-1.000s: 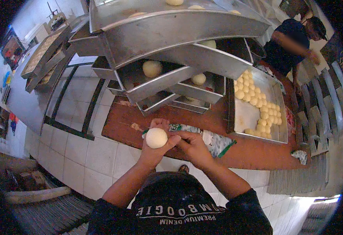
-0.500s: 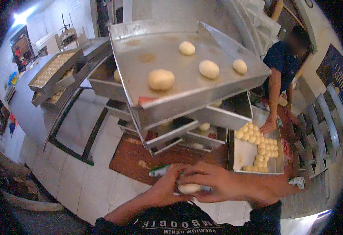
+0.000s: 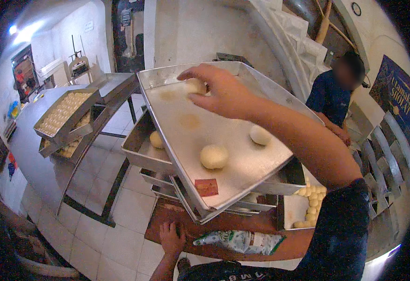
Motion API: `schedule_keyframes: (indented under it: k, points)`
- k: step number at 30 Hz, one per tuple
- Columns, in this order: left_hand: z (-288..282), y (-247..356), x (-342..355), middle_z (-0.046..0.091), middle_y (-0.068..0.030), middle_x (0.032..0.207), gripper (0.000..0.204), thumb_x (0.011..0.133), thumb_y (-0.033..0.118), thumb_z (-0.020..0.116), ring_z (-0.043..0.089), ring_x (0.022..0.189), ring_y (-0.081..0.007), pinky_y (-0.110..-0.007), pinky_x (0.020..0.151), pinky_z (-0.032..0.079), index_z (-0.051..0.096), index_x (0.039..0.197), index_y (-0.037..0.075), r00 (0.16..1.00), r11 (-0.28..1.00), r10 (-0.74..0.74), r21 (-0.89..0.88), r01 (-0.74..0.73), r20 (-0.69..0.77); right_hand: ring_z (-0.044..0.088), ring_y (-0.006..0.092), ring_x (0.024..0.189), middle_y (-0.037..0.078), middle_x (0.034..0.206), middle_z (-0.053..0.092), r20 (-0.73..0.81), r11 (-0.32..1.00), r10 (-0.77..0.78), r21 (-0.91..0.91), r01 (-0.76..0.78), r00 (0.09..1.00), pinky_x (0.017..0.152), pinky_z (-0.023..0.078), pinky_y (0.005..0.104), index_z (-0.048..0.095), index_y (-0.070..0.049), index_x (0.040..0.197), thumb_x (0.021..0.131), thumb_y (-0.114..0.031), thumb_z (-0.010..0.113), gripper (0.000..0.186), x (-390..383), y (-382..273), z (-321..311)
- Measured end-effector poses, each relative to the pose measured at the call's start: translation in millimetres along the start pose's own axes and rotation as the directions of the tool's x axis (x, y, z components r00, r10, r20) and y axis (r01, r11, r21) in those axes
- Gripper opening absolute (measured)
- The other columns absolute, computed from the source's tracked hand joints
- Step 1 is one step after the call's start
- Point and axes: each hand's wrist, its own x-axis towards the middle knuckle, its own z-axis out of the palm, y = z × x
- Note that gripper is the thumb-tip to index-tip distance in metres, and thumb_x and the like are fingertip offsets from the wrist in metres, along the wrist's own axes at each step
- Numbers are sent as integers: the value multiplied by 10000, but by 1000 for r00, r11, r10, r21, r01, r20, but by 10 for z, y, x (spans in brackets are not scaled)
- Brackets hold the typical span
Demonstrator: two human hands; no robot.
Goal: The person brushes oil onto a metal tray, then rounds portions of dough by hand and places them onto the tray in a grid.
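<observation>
My right hand (image 3: 222, 91) reaches across the top metal tray (image 3: 223, 119) to its far left corner. Its fingers curve around a pale dough ball (image 3: 195, 87) at the tray's surface. Two more dough balls, one nearer (image 3: 214, 157) and one whiter (image 3: 260, 135), sit apart on that tray. A small red paper piece (image 3: 206, 187) lies in its near corner. My left hand (image 3: 171, 238), holding nothing, rests with fingers apart on the brown bench (image 3: 193, 227). To its right lies a printed clear plastic bag (image 3: 242, 241) with green and white on it.
Under the top tray, several trays are stacked crosswise, one with a dough ball (image 3: 156, 139). A tray of close-packed dough balls (image 3: 294, 210) stands at right, near a co-worker (image 3: 331, 96). Filled trays (image 3: 66, 112) sit on the metal table (image 3: 36, 140) at left.
My hands, together around a dough ball before, have parted. The right has carried a ball to the tray's far corner; the left has dropped to the bench. The co-worker's hand has drawn back.
</observation>
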Motion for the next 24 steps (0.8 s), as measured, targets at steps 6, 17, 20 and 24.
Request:
schedule_keyframes:
  k: [6, 17, 20, 24]
  points:
    - [-194, 148, 94, 451, -271, 1086, 491, 687, 311, 621, 442, 1001, -436, -519, 846, 367, 495, 1035, -12, 988, 986, -99, -121, 114, 122, 300, 321, 1246, 186, 1381, 246, 144, 982, -71, -165, 94, 987, 972, 294, 487, 264, -54, 1333, 887, -405, 390, 582, -165, 98, 556]
    - [137, -121, -101, 445, -264, 1165, 486, 785, 349, 552, 392, 1092, -457, -525, 949, 288, 490, 1094, -21, 1000, 1000, -12, 14, 12, -16, 466, 280, 1056, 148, 1174, 480, -412, 906, 60, -360, -222, 909, 881, 377, 394, 480, -41, 1141, 909, -363, 322, 427, -427, 299, -724]
    - [158, -54, -4, 460, -240, 1174, 473, 814, 340, 531, 395, 1115, -411, -497, 968, 281, 487, 1127, -12, 999, 998, 45, -33, -46, -18, 557, 218, 889, 124, 946, 586, -801, 970, 112, -41, -239, 588, 774, 443, 336, 558, -11, 1050, 865, -264, 476, 324, -1215, 152, -1280]
    - [-177, -28, 41, 480, -207, 1186, 457, 852, 327, 504, 399, 1145, -349, -459, 993, 272, 483, 1171, 0, 999, 993, -12, -114, 8, -36, 587, 260, 795, 128, 871, 606, -826, 767, -11, -369, -525, 564, 684, 475, 358, 606, -62, 951, 810, -176, 542, 192, -2564, 561, -1068]
